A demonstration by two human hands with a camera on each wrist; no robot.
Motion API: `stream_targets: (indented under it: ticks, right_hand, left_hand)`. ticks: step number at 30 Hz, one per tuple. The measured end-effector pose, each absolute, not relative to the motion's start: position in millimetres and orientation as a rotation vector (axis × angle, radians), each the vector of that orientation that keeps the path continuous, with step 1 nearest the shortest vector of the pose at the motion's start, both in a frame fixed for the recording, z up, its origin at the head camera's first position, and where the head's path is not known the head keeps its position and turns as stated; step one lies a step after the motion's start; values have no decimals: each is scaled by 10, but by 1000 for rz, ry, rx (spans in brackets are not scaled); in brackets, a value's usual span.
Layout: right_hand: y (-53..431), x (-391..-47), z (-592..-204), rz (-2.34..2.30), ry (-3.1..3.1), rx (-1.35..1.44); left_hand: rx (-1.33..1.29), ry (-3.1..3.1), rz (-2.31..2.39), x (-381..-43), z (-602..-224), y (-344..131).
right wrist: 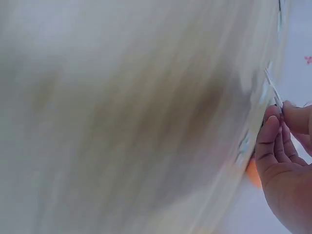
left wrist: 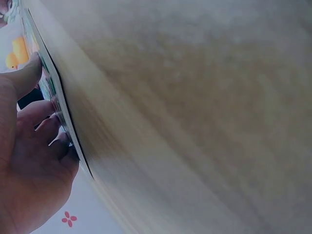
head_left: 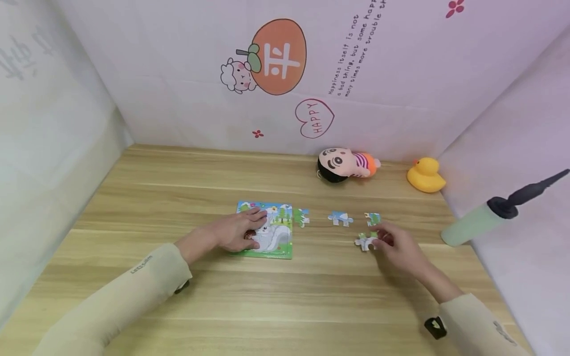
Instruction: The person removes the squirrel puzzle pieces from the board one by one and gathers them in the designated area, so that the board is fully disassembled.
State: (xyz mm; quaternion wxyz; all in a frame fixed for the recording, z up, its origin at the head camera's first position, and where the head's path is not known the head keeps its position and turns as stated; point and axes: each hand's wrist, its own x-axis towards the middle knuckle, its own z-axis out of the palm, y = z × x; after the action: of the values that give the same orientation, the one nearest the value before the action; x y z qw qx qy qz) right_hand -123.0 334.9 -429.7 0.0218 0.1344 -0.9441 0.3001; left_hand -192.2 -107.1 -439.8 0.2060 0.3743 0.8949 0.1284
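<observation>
My left hand (head_left: 238, 231) rests on the puzzle board (head_left: 284, 248), its fingers spread over the picture of a grey animal on grass. The left wrist view shows the thumb and fingers lying along the board's edge (left wrist: 66, 105). To the right, my right hand (head_left: 401, 249) pinches a grey, white and green puzzle piece (head_left: 365, 241) between thumb and fingertips. Seen edge-on in the right wrist view, that piece (right wrist: 273, 87) is tilted. A green piece (head_left: 301, 217) lies beside the board's right edge. Farther right lie a blue piece (head_left: 340, 219) and a blue-green piece (head_left: 372, 218).
A plush doll (head_left: 345, 165) lies on its side at the back of the wooden table (head_left: 267, 301). Right of it sits a yellow rubber duck (head_left: 426, 175). A pale green pump (head_left: 474, 225) with a black nozzle stands at the right, near the side wall.
</observation>
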Motion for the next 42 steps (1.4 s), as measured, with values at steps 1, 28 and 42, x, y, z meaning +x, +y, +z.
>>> stream_targets:
  ticks: [1,28,42]
  right_hand:
    - [3389,-1219,-4311,938,-2936,383]
    - [3564,-1334,-4314,706,-3221,157]
    - [3145,-1483,-4037,559,-3289,230]
  left_hand:
    - [1043,2496,356,-1924,-4398,-1070]
    - [1045,2490,399,-1912,-4386,-1075]
    - [1040,2501,386,-1923,-4407,-1087]
